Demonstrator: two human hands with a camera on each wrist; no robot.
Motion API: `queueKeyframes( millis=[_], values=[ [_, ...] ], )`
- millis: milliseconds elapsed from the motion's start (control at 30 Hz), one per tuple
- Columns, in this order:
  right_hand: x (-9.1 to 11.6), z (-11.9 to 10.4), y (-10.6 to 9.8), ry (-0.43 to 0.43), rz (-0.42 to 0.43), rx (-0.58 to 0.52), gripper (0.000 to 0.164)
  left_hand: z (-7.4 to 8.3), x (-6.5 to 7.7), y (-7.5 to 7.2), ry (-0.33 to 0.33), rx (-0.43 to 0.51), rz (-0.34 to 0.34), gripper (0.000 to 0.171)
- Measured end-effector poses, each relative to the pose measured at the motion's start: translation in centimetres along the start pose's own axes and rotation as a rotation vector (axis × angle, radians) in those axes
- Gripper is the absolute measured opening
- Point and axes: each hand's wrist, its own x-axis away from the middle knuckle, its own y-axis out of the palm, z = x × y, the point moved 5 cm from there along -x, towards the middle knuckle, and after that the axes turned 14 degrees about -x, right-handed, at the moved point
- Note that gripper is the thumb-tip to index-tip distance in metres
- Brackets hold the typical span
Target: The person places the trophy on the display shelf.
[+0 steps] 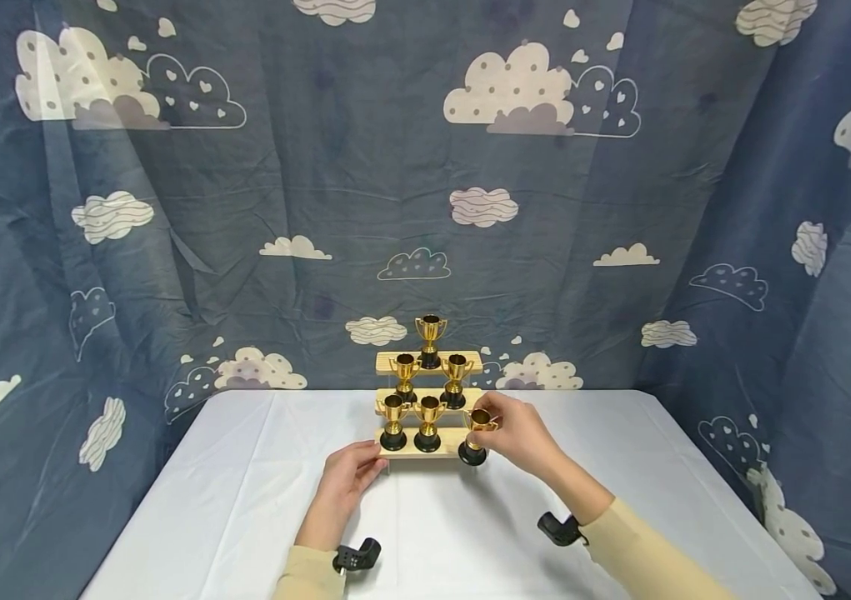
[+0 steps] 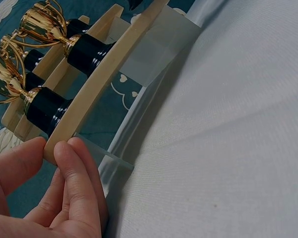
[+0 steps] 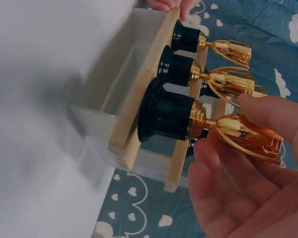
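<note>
A three-step display stand with wooden boards and clear supports holds small gold trophy cups on black bases. My left hand [image 1: 346, 475] pinches the left end of the bottom board [image 2: 102, 82] between thumb and fingers. At the board's right end, my right hand [image 1: 521, 435] holds a trophy cup [image 3: 166, 116] by its gold bowl, base downward. Whether that base touches the board, I cannot tell. Two more trophy cups, a left one [image 1: 393, 439] and a middle one [image 1: 428, 442], stand upright on the same board.
Two trophy cups stand on the middle board [image 1: 429, 395], and a single trophy cup [image 1: 430, 340] tops the upper board [image 1: 387, 363]. Under the stand lies a white tablecloth [image 1: 245, 500]. A dark blue curtain [image 1: 365, 167] with cloud prints hangs behind and at both sides.
</note>
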Motion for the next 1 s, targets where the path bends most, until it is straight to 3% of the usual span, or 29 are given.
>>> queueKeyframes(
  millis=[733, 1000],
  values=[
    [-2.4, -0.1, 0.3, 0.012, -0.021, 0.029, 0.038, 0.0, -0.1, -0.1, 0.018, 0.001, -0.013, 0.043],
    [-2.8, 0.3, 0.5, 0.037, -0.037, 0.004, 0.044, 0.0, -0.2, -0.1, -0.007, 0.014, -0.007, 0.048]
  ],
)
